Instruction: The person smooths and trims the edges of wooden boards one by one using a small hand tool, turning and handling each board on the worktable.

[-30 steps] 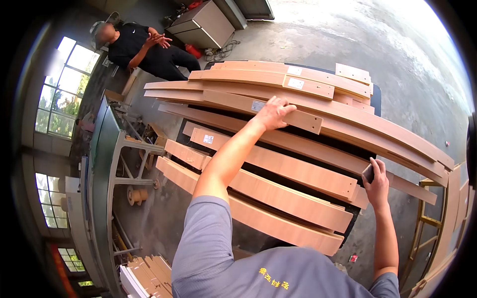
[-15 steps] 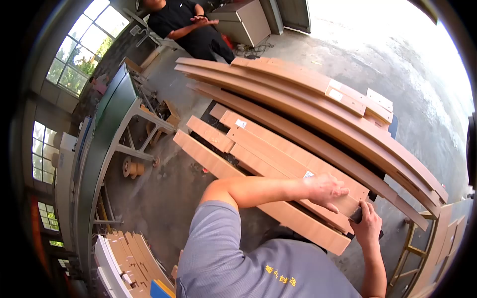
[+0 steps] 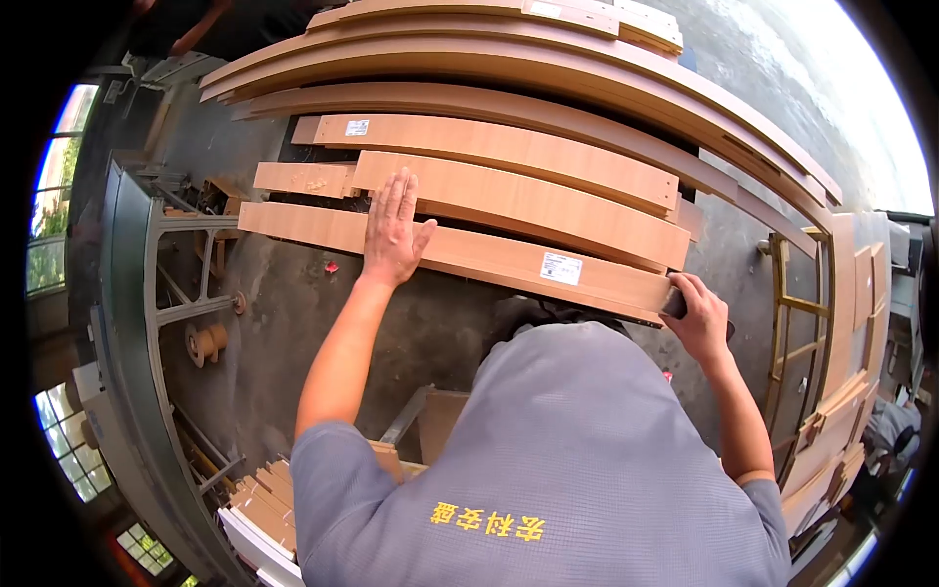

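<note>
My left hand (image 3: pixel 393 233) lies with fingers stretched out and flat across the edges of two wood-coloured boards. Its fingertips touch the middle board (image 3: pixel 528 201), and the palm is over the nearest board (image 3: pixel 469 252). A white printed label (image 3: pixel 560 268) shows on the nearest board, right of its middle. At that board's right end, my right hand (image 3: pixel 702 321) is closed around a small dark block (image 3: pixel 675 301), which is against or very close to the board's end. Most of the block is hidden by the fingers.
Behind lies another labelled board (image 3: pixel 509 145), then a stack of long boards (image 3: pixel 469 44). A green-topped conveyor (image 3: pixel 127 245) stands at left, with a spool (image 3: pixel 205 344) on the floor. At right are a yellow metal frame (image 3: pixel 804 305) and leaning panels (image 3: pixel 851 333). Another person (image 3: pixel 186 29) is at the upper left.
My left hand has moved from the boards' right end toward their left part. My right hand stays at the right end with the block. A label now shows on the nearest board. The view has turned.
</note>
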Tool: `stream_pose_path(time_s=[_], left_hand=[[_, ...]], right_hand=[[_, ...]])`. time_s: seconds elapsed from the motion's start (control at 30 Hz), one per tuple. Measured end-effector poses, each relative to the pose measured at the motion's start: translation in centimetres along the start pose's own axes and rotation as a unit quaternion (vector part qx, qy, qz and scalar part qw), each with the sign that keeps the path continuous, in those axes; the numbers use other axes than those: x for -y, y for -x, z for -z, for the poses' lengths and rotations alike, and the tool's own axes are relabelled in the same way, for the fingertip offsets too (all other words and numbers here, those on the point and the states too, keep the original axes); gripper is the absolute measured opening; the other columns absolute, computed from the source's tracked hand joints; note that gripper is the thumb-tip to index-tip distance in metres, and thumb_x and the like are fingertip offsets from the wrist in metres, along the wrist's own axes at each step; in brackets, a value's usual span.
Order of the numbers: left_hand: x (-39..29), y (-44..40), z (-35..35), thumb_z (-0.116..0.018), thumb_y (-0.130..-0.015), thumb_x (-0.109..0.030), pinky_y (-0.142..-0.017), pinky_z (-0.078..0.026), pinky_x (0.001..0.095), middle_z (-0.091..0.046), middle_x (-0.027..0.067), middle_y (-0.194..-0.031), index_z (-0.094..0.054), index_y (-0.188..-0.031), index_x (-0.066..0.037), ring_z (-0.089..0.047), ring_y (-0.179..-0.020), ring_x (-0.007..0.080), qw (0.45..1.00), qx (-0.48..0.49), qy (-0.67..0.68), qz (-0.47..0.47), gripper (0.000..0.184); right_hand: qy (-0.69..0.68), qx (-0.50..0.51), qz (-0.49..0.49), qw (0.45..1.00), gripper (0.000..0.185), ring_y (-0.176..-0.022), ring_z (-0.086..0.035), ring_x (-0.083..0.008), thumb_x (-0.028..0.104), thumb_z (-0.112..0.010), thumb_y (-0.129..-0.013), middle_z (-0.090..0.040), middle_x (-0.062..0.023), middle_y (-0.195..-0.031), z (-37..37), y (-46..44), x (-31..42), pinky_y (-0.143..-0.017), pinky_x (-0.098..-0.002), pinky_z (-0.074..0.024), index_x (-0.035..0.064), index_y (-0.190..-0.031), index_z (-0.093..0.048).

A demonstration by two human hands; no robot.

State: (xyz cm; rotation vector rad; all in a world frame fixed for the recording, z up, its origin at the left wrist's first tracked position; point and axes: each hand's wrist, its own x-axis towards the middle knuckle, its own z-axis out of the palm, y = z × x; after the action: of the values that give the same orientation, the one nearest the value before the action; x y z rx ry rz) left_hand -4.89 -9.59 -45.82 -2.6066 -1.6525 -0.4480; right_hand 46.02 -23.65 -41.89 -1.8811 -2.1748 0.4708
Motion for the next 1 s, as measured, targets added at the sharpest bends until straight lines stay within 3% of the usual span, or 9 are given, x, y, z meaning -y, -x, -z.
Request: stream_pose_path(time_s=[0.1, 0.27, 0.37, 0.47, 0.63, 0.73, 0.8, 0.9, 1.0], left_hand=[[-0.1, 4.3, -5.2, -0.045, -0.106, -0.056, -0.131, -0.011, 0.0506, -0.014, 0.0176, -0.175, -0.016, -0.166, -0.001, -0.013, -0.162, 0.0341, 0.994, 0.046, 0.017, 0.093, 0.087], [-5.4, 4.9, -5.8, -0.047, -0.105, -0.056, -0.131, -0.01, 0.0513, -0.01, 0.0187, -0.175, -0.013, -0.167, 0.001, -0.01, -0.162, 0.035, 0.994, 0.092, -0.02, 0.063, 0.091], [-15.5, 2.6, -6.4, -0.053, -0.102, -0.057, -0.132, -0.007, 0.0498, -0.009, 0.0189, -0.175, -0.014, -0.167, 0.0, -0.008, -0.163, 0.0333, 0.981, 0.172, 0.042, -0.072, 0.094], [-28.3, -1.0, -9.1, -0.06, -0.098, -0.055, -0.132, -0.006, 0.0485, -0.012, 0.0185, -0.175, -0.019, -0.166, -0.001, -0.008, -0.163, 0.0313, 0.947, 0.225, 0.083, -0.213, 0.096], [-40.4, -5.8, -12.8, -0.066, -0.095, -0.045, -0.132, -0.012, 0.0469, -0.027, 0.0145, -0.172, -0.032, -0.162, -0.003, -0.019, -0.161, 0.0283, 0.848, 0.181, 0.115, -0.485, 0.087], [-36.3, -4.3, -11.0, -0.066, -0.095, -0.041, -0.132, -0.014, 0.0482, -0.029, 0.0166, -0.171, -0.037, -0.16, -0.002, -0.021, -0.161, 0.031, 0.893, 0.178, 0.233, -0.342, 0.081], [-27.8, -1.0, -9.7, -0.059, -0.1, -0.048, -0.132, -0.011, 0.0505, -0.025, 0.0152, -0.173, -0.035, -0.161, -0.002, -0.019, -0.162, 0.0308, 0.948, 0.179, 0.12, -0.235, 0.08], [-13.5, 5.5, -6.4, -0.052, -0.102, -0.052, -0.131, -0.01, 0.0512, -0.017, 0.0123, -0.176, -0.023, -0.167, -0.005, -0.012, -0.163, 0.0304, 0.984, 0.174, 0.002, -0.038, 0.085], [2.3, 13.6, -5.1, -0.042, -0.109, -0.051, -0.128, -0.018, 0.055, -0.022, 0.0234, -0.172, -0.022, -0.165, 0.002, -0.02, -0.16, 0.0368, 0.974, 0.049, -0.057, 0.216, 0.079]], right_hand=[[-0.019, 0.026, 0.0, 0.999, 0.061, -0.105, -0.069, -0.034, 0.011, -0.087, -0.069, -0.067, -0.0089, -0.125, -2.0, -1.4, 1.7, -0.086, -0.0419, -0.058, 0.0086, -0.124, -0.061], [-0.195, -0.056, -0.043, 0.978, 0.057, -0.098, -0.069, -0.031, 0.003, -0.078, -0.083, -0.065, -0.0126, -0.116, -1.6, 0.8, -1.6, -0.086, -0.038, -0.0563, 0.002, -0.136, -0.058], [-0.34, 0.055, -0.303, 0.889, 0.057, -0.09, -0.062, -0.0153, 0.017, -0.073, -0.097, -0.072, -0.0135, -0.107, 1.1, 3.4, -6.1, -0.089, -0.0317, -0.0526, 0.0018, -0.148, -0.054], [-0.149, -0.036, -0.195, 0.969, 0.056, -0.103, -0.067, -0.026, 0.025, -0.073, -0.098, -0.068, -0.017, -0.12, -0.3, 5.4, -11.3, -0.094, -0.0378, -0.0522, 0.0052, -0.148, -0.055], [-0.204, -0.093, -0.149, 0.963, 0.047, -0.108, -0.066, -0.0312, 0.023, -0.073, -0.096, -0.064, -0.0152, -0.125, 2.1, 2.7, -9.6, -0.094, -0.039, -0.0522, 0.008, -0.139, -0.061], [-0.145, -0.037, -0.018, 0.989, 0.046, -0.097, -0.071, -0.0336, 0.02, -0.078, -0.089, -0.062, -0.0101, -0.131, 3.5, 2.1, -7.1, -0.082, -0.0429, -0.0584, 0.0131, -0.132, -0.064], [-0.081, 0.097, -0.023, 0.992, 0.05, -0.104, -0.07, -0.0357, 0.017, -0.081, -0.083, -0.057, -0.0096, -0.139, 3.1, 2.1, -6.1, -0.086, -0.0458, -0.0586, 0.0135, -0.131, -0.065], [-0.057, 0.12, 0.027, 0.991, 0.052, -0.095, -0.072, -0.0359, 0.02, -0.082, -0.082, -0.053, -0.0091, -0.148, 0.7, 1.2, -6.5, -0.085, -0.0467, -0.06, 0.0167, -0.131, -0.065], [-0.027, 0.155, 0.046, 0.986, 0.051, -0.092, -0.073, -0.0354, 0.02, -0.081, -0.082, -0.053, -0.0099, -0.149, 0.3, 0.6, -6.0, -0.084, -0.0462, -0.0601, 0.0159, -0.131, -0.066]])
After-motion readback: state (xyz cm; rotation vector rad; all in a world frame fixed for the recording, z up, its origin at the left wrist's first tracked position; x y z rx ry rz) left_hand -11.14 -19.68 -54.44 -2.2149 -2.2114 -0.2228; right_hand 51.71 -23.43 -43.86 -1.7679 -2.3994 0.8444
